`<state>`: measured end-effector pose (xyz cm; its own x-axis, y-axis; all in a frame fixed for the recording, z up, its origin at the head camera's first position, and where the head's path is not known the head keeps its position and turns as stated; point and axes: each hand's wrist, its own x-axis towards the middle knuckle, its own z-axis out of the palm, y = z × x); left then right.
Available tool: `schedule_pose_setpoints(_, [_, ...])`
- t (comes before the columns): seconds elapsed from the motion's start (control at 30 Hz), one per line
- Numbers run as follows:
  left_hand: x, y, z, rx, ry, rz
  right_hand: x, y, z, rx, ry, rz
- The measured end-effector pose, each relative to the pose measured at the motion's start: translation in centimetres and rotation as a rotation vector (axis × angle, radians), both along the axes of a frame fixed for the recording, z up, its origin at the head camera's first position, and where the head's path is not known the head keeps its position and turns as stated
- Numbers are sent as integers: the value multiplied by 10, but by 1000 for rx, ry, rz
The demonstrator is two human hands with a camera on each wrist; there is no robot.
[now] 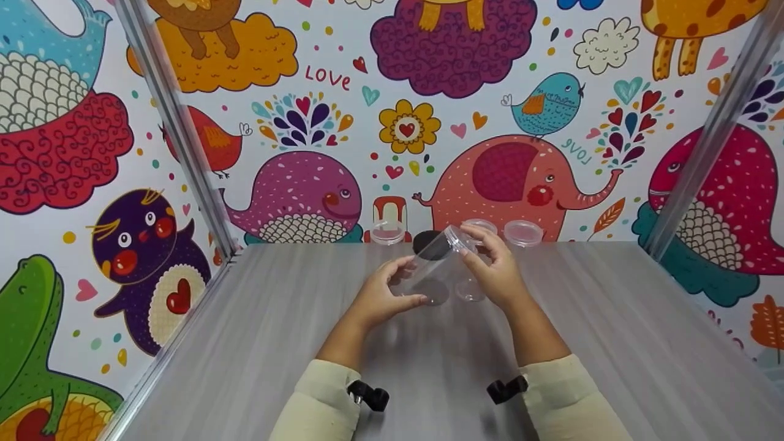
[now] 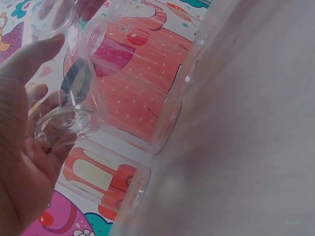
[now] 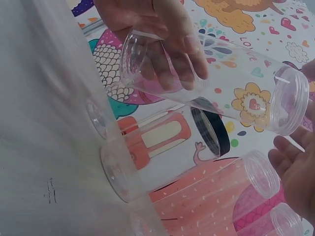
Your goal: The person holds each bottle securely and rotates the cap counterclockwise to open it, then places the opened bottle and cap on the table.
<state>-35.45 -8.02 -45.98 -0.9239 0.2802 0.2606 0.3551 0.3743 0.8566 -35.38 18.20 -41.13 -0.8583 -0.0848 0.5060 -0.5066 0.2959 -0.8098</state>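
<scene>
Both hands hold a clear plastic jar (image 1: pixel 433 264), tilted above the table. My left hand (image 1: pixel 381 298) wraps its thumb and fingers round the lower end; in the left wrist view the jar's round base (image 2: pixel 69 123) lies against the fingers. My right hand (image 1: pixel 501 272) grips the upper end. In the right wrist view its fingers touch the threaded rim (image 3: pixel 295 105). Through the clear wall, the left fingers show. Behind the held jar, a clear jar with a black lid (image 3: pixel 211 130) stands upright, partly hidden in the head view.
Several clear jars stand at the back: one left (image 1: pixel 387 233), two right, including the far-right jar (image 1: pixel 523 233). Whether these wear clear lids, I cannot tell. The grey table (image 1: pixel 245 343) meets printed walls (image 1: pixel 306 122), with metal posts (image 1: pixel 184 131) at the corners.
</scene>
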Motion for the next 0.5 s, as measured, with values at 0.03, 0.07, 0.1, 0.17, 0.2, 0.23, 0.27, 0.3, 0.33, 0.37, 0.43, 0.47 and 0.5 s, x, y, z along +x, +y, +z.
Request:
schedule_pose_setpoints(0.03, [0,0,0,-4,4,2,0,0,1,5,-2,-16])
schedule_pose_setpoints(0.07, [-1,0,0,-8,7,3,0,1,1,11,-7,-30])
schedule_pose_setpoints(0.1, [-1,0,0,-11,11,-1,0,1,2,16,-16,-43])
schedule_pose_setpoints(0.17, [-2,0,-1,-21,16,-4,1,2,3,40,-40,-78])
schedule_pose_setpoints(0.2, [-2,0,-1,-25,18,-6,1,2,3,55,-50,-94])
schedule_pose_setpoints(0.23, [-3,0,-2,-27,20,-10,0,2,4,68,-58,-109])
schedule_pose_setpoints(0.27, [-3,0,-2,-30,24,-15,0,2,4,88,-68,-125])
schedule_pose_setpoints(0.3, [-3,0,-3,-34,29,-18,0,2,4,104,-71,-142])
schedule_pose_setpoints(0.33, [-3,0,-3,-38,34,-20,0,2,3,120,-74,-158])
schedule_pose_setpoints(0.37, [-3,1,-4,-41,39,-22,0,2,3,131,-74,-168])
schedule_pose_setpoints(0.43, [-3,1,-4,-46,43,-25,0,1,3,151,-71,-182])
schedule_pose_setpoints(0.47, [-2,1,-4,-50,45,-26,0,1,3,161,-71,-188])
schedule_pose_setpoints(0.5, [-2,1,-4,-55,45,-25,0,1,3,165,-72,-190])
